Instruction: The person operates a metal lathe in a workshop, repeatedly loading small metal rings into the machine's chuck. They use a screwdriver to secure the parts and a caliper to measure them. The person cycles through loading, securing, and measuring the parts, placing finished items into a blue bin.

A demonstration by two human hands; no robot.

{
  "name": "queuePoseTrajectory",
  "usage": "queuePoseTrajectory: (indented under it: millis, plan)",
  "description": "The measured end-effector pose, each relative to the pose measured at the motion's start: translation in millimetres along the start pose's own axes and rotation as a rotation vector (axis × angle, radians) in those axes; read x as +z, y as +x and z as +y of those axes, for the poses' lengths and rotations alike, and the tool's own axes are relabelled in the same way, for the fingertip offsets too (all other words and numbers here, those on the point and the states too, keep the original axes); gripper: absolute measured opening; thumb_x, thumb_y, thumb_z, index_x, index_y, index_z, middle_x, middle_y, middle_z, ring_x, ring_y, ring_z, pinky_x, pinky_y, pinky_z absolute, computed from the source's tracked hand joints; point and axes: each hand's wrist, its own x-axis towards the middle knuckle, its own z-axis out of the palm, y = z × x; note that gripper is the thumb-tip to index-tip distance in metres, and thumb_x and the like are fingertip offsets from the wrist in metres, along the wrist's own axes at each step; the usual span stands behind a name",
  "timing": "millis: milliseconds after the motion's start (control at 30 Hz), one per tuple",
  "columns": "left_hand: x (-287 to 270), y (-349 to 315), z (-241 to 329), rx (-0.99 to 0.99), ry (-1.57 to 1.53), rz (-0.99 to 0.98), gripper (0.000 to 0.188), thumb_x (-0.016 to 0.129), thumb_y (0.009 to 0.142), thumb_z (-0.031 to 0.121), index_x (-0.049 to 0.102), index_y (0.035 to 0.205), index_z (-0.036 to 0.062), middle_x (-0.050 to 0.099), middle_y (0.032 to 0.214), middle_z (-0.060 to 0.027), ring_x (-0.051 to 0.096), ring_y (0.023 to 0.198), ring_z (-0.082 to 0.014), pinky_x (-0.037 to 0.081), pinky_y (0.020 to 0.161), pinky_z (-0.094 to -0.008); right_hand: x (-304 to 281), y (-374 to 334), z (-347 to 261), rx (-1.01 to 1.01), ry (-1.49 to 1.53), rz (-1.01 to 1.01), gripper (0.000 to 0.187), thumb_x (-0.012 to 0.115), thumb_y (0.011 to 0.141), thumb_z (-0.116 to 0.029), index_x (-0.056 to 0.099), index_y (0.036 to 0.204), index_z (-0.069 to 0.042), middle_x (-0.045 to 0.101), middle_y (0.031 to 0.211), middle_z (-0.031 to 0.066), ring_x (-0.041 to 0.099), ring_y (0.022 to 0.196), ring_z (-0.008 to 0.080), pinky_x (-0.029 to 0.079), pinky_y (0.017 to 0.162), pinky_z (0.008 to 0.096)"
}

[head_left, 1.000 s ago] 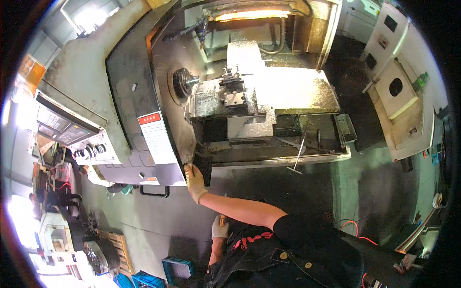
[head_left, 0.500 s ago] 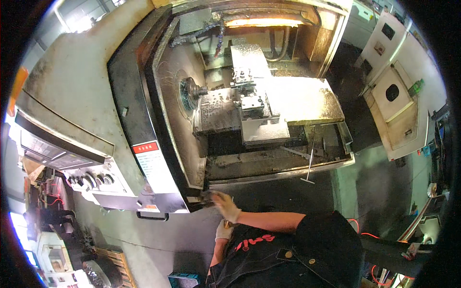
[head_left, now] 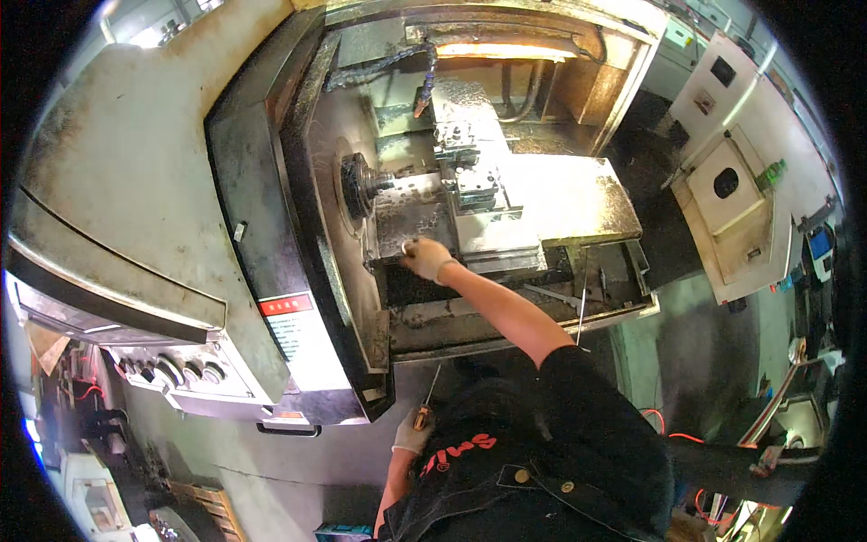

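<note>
My right hand, in a pale glove, reaches into the open lathe bay, just below and to the right of the chuck. Its fingers are curled together around something small at the fingertips that I cannot make out. A short bright cylindrical piece sticks out of the chuck toward the tool block. Low in front of my body, my left hand, gloved too, grips a screwdriver with an amber handle, its thin shaft pointing up.
The lathe's door stands at the left, beside a control panel with knobs. A thin metal rod leans at the bay's front edge. A coolant hose hangs above. Another white machine stands at the right.
My right hand has moved from the lower door corner up and into the lathe bay. The left hand has dropped slightly, and its screwdriver now shows plainly.
</note>
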Motion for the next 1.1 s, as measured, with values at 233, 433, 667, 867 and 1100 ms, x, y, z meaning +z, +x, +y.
queuePoseTrajectory:
  millis: [233, 433, 667, 867, 1100]
  plan:
    - [8, -6, 19, 0.0, -0.079, 0.127, 0.052, 0.071, 0.074, 0.005, 0.049, 0.121, -0.0003, 0.062, 0.105, -0.0075, 0.06, 0.093, -0.0151, 0.048, 0.08, -0.0284, 40, 105, 123, 0.342, -0.19, 0.052, 0.03, 0.057, 0.083, -0.03, 0.065, 0.106, -0.011, 0.053, 0.123, 0.0152, 0.057, 0.107, 0.0307, 0.048, 0.087, 0.0386]
    - [5, -17, 25, -0.138, 0.061, 0.224, 0.054, 0.074, 0.069, 0.017, 0.053, 0.116, 0.0022, 0.064, 0.103, -0.0136, 0.062, 0.095, -0.0256, 0.049, 0.081, -0.0349, 77, 28, 29, 0.056, -0.151, -0.379, 0.037, 0.053, 0.086, -0.036, 0.064, 0.111, -0.012, 0.058, 0.12, 0.0094, 0.051, 0.115, 0.03, 0.045, 0.093, 0.0388]
    - [21, 39, 50, -0.141, 0.381, 0.193, 0.054, 0.07, 0.071, 0.027, 0.051, 0.118, 0.008, 0.062, 0.102, -0.0197, 0.06, 0.097, -0.0351, 0.049, 0.081, -0.0415, 89, -22, 63, 0.177, -0.105, -0.299, 0.038, 0.056, 0.085, -0.034, 0.062, 0.113, -0.008, 0.054, 0.122, 0.0144, 0.049, 0.116, 0.029, 0.044, 0.093, 0.0383]
    - [24, 66, 39, -0.071, 0.366, 0.288, 0.048, 0.062, 0.075, 0.028, 0.049, 0.119, 0.0125, 0.061, 0.107, -0.0201, 0.058, 0.1, -0.0382, 0.046, 0.084, -0.0432, 43, -33, 45, 0.203, 0.732, 0.302, 0.035, 0.065, 0.083, -0.027, 0.062, 0.103, 0.001, 0.062, 0.096, 0.0083, 0.057, 0.074, 0.0176, 0.045, 0.063, 0.0301]
    - [28, 78, 119, -0.436, 0.774, 0.088, 0.044, 0.057, 0.079, 0.035, 0.051, 0.114, 0.0089, 0.06, 0.11, -0.0206, 0.057, 0.103, -0.0379, 0.046, 0.086, -0.0449, 21, -89, 73, 0.368, 1.198, 0.142, 0.032, 0.061, 0.089, -0.027, 0.06, 0.105, 0.001, 0.06, 0.086, 0.0024, 0.052, 0.072, 0.0083, 0.043, 0.063, 0.0245]
